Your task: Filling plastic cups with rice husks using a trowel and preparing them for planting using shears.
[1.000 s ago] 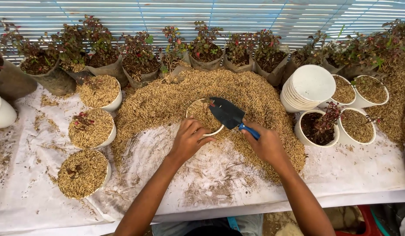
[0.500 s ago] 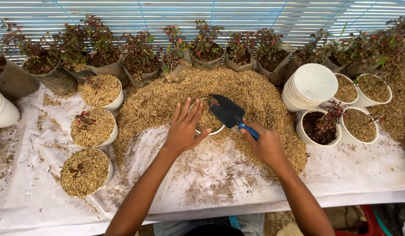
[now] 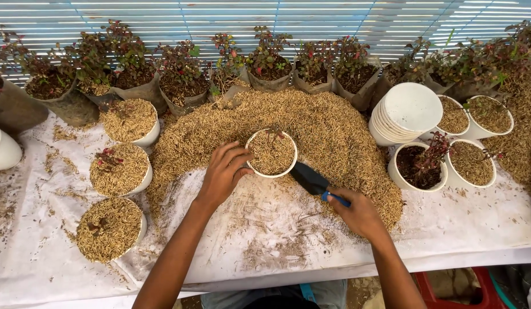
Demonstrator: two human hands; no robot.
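White plastic, round and smooth: the pot [image 3: 271, 153] brimming with coarse tan husk sits in the husk heap [image 3: 334, 131], the left hand [image 3: 224, 173] cupped against its rim. The right hand [image 3: 360, 213] grips a dark blue-handled trowel [image 3: 312, 180], blade beside the pot.
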